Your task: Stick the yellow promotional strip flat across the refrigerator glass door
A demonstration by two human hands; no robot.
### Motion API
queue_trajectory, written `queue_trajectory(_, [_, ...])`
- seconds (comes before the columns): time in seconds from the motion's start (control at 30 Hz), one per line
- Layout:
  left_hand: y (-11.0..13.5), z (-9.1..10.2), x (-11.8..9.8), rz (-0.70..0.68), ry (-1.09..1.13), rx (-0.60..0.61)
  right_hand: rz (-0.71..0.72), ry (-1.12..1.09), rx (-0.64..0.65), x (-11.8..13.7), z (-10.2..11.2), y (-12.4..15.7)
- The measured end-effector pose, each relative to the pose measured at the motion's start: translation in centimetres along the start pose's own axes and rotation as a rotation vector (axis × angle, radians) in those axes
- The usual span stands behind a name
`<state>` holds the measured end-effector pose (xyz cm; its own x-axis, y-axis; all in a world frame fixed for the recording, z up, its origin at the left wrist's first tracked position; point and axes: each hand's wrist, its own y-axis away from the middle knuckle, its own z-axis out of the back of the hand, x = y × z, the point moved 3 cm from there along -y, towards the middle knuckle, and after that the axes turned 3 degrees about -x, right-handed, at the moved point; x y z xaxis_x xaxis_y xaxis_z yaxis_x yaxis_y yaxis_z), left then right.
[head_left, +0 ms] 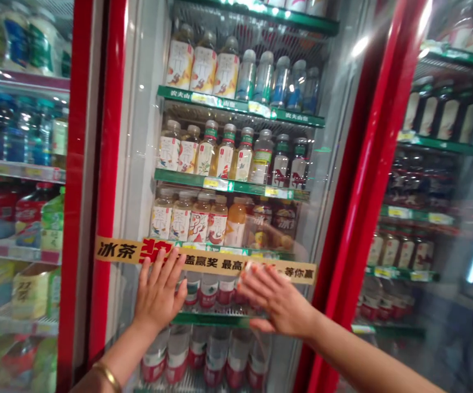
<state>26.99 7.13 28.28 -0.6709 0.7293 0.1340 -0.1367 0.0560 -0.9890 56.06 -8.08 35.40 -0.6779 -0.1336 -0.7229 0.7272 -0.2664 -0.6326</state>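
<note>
We stand close to the glass door of a drinks fridge, with a red frame along its side. A long tan paper strip with dark Chinese words and a big red sign runs across the glass at about 6 o'clock. It tips down a little from left to right. Its left end reaches over the red frame at about 8 o'clock, and its right end stops at about 4 o'clock.

Our left hand is open and flat at about 7 o'clock, with the fingers spread and the tips on the strip. Our right hand is open too, at about 5 o'clock, with the fingertips on the strip. Neither hand is closed around anything. A gold bangle sits on our left wrist.

Behind the glass, rows of bottled drinks stand on green-edged shelves. So far, the strip lies all the way across this door, and both hands are on it. We cannot tell if it is stuck down yet.
</note>
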Motion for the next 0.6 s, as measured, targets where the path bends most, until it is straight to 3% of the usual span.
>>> queue_trajectory(0.07, [0.0,0.0,0.0,-0.006,-0.008,-0.003,0.135,-0.044,0.029,2.0,0.1,2.1])
queue_trajectory(0.13, [-0.1,0.1,-0.1,-0.014,-0.023,-0.002,0.065,-0.036,0.054,0.0,0.7,2.6])
queue_trajectory(0.23, [-0.1,0.2,-0.2,-0.015,-0.042,0.006,-0.406,0.088,0.021,-6.0,1.2,1.3])
queue_trajectory(0.3, [-0.1,0.2,-0.3,-0.014,-0.054,0.012,-0.722,0.174,-0.016,-7.2,0.5,0.5])
queue_trajectory(0.37, [-0.1,0.2,-0.3,-0.012,-0.061,0.018,-0.814,0.197,-0.002,-3.7,-1.3,0.4])
queue_trajectory(0.43, [-0.1,0.3,-0.3,-0.012,-0.057,0.022,-0.673,0.152,0.050,3.5,-3.7,1.6])
queue_trajectory(0.53, [-0.2,0.4,-0.3,-0.019,-0.045,0.026,-0.302,0.030,0.064,14.9,-6.3,6.4])
queue_trajectory(0.6, [-0.3,0.4,-0.3,-0.021,-0.047,0.030,-0.153,-0.010,0.067,18.8,-6.9,10.2])
